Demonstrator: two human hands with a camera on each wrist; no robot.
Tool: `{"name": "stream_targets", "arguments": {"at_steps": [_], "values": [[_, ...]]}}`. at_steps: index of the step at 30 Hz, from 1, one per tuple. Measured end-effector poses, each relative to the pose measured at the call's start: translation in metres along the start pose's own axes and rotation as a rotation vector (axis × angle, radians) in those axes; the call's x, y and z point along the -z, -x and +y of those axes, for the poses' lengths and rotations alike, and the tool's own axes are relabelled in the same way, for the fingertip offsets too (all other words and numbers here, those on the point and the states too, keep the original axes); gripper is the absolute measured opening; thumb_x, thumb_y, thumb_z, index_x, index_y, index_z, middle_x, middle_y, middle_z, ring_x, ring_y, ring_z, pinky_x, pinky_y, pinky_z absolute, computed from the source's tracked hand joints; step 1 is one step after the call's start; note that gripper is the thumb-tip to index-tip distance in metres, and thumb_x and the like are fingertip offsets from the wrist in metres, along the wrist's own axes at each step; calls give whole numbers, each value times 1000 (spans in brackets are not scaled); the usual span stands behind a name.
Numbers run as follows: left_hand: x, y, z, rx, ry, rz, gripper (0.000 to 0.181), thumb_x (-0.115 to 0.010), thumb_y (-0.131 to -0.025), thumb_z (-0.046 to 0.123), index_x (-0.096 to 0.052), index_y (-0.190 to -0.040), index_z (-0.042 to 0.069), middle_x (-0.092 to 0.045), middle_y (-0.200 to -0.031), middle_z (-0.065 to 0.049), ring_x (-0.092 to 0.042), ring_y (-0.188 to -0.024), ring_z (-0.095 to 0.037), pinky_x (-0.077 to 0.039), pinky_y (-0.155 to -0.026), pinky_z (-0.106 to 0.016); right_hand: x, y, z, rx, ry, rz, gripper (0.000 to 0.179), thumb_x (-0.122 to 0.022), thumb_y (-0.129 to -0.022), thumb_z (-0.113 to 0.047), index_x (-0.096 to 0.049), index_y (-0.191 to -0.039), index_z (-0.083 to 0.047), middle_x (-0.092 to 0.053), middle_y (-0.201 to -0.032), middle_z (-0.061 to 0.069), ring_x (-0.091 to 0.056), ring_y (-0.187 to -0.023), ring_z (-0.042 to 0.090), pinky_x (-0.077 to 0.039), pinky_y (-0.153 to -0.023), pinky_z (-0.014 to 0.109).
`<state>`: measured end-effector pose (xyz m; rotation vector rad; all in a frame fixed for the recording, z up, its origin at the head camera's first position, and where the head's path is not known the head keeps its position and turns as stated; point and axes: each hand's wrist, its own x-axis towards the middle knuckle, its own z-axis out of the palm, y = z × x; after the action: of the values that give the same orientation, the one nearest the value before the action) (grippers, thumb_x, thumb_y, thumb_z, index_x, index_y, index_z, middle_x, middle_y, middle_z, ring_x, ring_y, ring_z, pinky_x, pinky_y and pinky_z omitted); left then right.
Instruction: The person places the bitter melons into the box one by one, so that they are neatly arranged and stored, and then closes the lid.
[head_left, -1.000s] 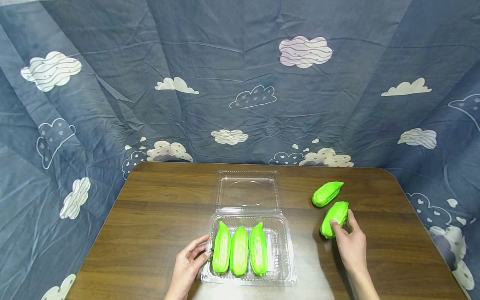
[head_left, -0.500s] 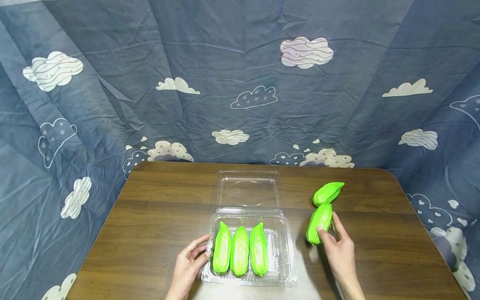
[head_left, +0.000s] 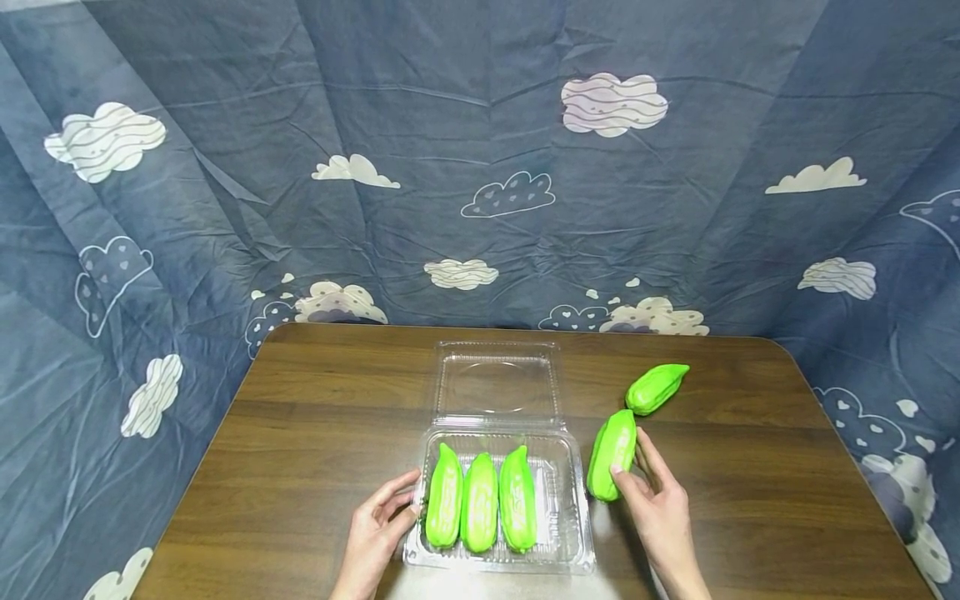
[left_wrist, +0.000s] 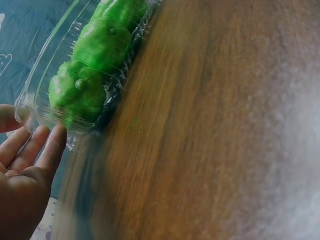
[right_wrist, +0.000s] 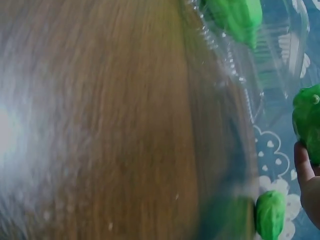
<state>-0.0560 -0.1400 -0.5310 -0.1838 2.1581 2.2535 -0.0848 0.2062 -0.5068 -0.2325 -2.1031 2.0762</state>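
My left hand holds the left rim of a clear plastic clamshell container, its fingertips at the wall in the left wrist view. Three bright green, ridged toy vegetables with pointed tips lie side by side in the container, the rightmost vegetable beside a bare strip of tray. My right hand grips a similar green toy vegetable between thumb and fingers, just right of the container's right rim. In the right wrist view, that held vegetable shows its knobbed end.
Another green toy vegetable lies on the wooden table, beyond the right hand. The container's clear lid is folded back flat behind the tray. A blue cloud-print curtain hangs behind the table.
My right hand has carried the gripped green vegetable leftward, away from the right side and up to the container, and the vegetable has turned more upright in view. My left hand stays put.
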Motion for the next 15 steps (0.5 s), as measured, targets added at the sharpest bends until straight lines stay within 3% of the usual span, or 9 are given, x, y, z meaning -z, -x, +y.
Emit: {"name": "stream_targets", "arguments": {"at_steps": [4,10,15], "values": [[0,0,0,-4,-3,1,46,-66,-84,-6,-60,-129,-3,-58,-132,-19,-61,-110,-24,-49,-89,-25,-5,4,-6,22,-17,-9,63,-62,-92,5,-38,-150,-3,-44,-143,27,-66,-101,6,-49,-87,20],[0,1,1,6,11,-4,46,-66,-84,-7,-59,-130,-3,-57,-133,-20,-60,-110,-22,-48,-90,-25,-9,11,-12,54,-26,-48,64,-64,-89,9,-43,-147,-5,-58,-126,10,-69,-97,14,-54,-81,27],[0,1,0,12,10,-5,46,-66,-84,-7,-59,-130,-3,-57,-133,-19,-60,-110,-24,-48,-90,-25,-14,16,-13,66,17,-92,64,-65,-90,6,-43,-148,-9,-54,-126,19,-69,-97,17,-55,-80,28]]}}
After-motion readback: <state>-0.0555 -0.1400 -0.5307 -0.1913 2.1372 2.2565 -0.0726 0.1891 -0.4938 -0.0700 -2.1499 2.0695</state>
